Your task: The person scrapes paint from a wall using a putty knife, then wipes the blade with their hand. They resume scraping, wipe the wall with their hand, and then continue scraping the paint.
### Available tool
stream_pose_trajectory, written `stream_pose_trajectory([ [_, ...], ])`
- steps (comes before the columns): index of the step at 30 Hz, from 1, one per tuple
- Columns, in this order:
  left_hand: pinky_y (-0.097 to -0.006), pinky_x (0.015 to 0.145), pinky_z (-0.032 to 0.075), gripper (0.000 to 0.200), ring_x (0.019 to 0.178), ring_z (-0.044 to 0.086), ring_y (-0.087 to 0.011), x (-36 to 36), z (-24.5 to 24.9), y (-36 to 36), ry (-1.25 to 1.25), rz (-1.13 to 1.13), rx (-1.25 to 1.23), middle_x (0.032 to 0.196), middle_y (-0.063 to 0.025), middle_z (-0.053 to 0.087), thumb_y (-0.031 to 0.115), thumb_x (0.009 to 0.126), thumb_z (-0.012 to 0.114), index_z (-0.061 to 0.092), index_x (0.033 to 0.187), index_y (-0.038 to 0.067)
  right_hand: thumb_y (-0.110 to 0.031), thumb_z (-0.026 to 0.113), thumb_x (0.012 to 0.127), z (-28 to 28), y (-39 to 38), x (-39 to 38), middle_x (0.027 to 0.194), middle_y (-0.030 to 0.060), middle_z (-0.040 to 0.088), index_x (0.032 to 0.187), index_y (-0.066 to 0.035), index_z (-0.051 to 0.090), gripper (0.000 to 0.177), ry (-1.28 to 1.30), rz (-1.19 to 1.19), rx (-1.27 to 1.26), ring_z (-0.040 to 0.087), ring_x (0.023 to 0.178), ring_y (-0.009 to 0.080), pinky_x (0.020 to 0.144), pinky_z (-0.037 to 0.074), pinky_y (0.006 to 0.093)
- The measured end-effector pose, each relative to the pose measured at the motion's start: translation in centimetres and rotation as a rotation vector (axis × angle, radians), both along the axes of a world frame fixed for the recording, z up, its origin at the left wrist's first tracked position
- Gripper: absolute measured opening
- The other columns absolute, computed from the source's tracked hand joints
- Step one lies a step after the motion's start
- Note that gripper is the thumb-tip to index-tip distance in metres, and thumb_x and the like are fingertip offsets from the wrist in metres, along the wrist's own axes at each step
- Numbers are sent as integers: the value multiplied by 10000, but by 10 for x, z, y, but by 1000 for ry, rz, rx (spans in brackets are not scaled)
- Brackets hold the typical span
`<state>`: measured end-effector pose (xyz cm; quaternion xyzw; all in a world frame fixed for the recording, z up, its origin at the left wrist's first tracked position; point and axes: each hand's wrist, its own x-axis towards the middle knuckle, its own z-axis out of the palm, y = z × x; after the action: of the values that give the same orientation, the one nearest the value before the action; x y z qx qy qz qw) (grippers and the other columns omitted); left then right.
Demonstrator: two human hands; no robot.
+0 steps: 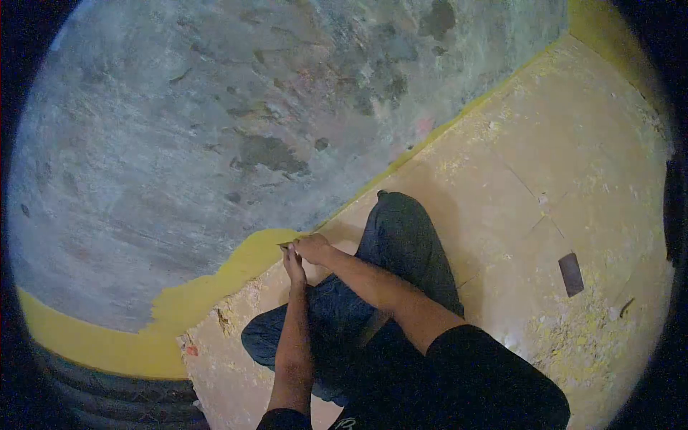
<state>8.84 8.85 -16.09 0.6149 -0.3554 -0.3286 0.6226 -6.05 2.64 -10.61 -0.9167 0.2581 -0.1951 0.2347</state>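
My right hand [313,249] is closed around a small, thin flat tool [284,245], whose pointed brownish end sticks out to the left. It looks like a scraper blade, but most of it is hidden by my fingers. Just below, my left hand [292,262] is closed, its fingertips pressed up against the same tool. Both hands are low at the wall, beside a patch of yellow paint [261,249]. Above that patch the wall [165,179] is bare, grey and scuffed, with darker blotches.
My bent legs [412,236] are on the tiled floor [502,215]. Yellow flakes [573,337] are heaped at the right, near a dark rectangular piece [571,275] and a small curved dark bit [626,308]. Dark ridged material [122,394] lies at the lower left.
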Motion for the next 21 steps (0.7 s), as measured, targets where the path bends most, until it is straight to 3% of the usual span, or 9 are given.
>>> stream_pose_trajectory([
  [3,-287,829,459,411,931,574,-160,-32,48,-9,-31,96,-29,1030,-62,629,329,971,542,573,1180,-23,-142,474,902,19,7,9,985,195,697,1121,26,573,293,-64,-159,44,689,921,336,757,557,450],
  [6,-301,866,460,427,971,579,-180,-17,73,-23,-228,-24,-17,1064,-82,631,308,963,550,570,1215,-35,-139,462,915,38,16,19,972,199,696,1158,56,539,320,55,-225,43,689,918,333,757,561,444],
  [8,-323,927,446,492,1033,574,-198,6,94,-29,-247,-66,18,1142,-118,622,281,947,566,520,1297,-62,-186,454,921,57,28,18,904,201,693,1087,15,569,285,-249,-419,287,693,859,355,690,562,471],
  [10,-330,977,429,548,1117,573,-207,25,130,-34,-551,-252,294,1211,-172,615,248,931,586,466,1343,-93,-154,449,916,62,35,32,949,223,682,1111,13,550,276,-305,-382,259,683,871,378,710,555,483],
  [12,-333,966,443,548,1121,585,-210,52,148,-35,-626,-248,247,1215,-178,623,237,919,603,472,1338,-91,-126,455,903,93,53,36,945,239,668,1150,13,524,291,-450,-551,494,674,848,398,701,548,499],
  [16,-352,926,489,531,1092,631,-227,52,201,-18,-953,-266,194,1178,-188,658,236,885,651,519,1322,-36,-128,518,864,127,89,53,933,264,635,1214,13,447,383,-571,-584,577,664,815,416,692,545,508],
  [18,-382,913,506,530,1048,659,-264,23,246,3,-1001,-247,284,1157,-190,667,276,849,689,564,1291,12,-117,525,862,133,110,61,941,287,620,1206,4,431,377,-589,-551,617,663,808,426,684,543,514],
  [20,-402,904,515,544,1029,666,-301,27,267,8,-1344,-326,452,1140,-200,669,317,816,711,589,1253,15,-127,576,849,132,125,68,925,263,625,1236,18,395,451,-615,-547,663,655,828,434,709,526,531],
  [21,-402,882,525,519,1003,671,-317,30,274,10,-1341,-404,391,1112,-187,680,343,800,715,627,1185,6,-127,576,849,129,131,79,925,263,625,1236,18,395,451,-617,-550,663,655,828,434,709,526,531],
])
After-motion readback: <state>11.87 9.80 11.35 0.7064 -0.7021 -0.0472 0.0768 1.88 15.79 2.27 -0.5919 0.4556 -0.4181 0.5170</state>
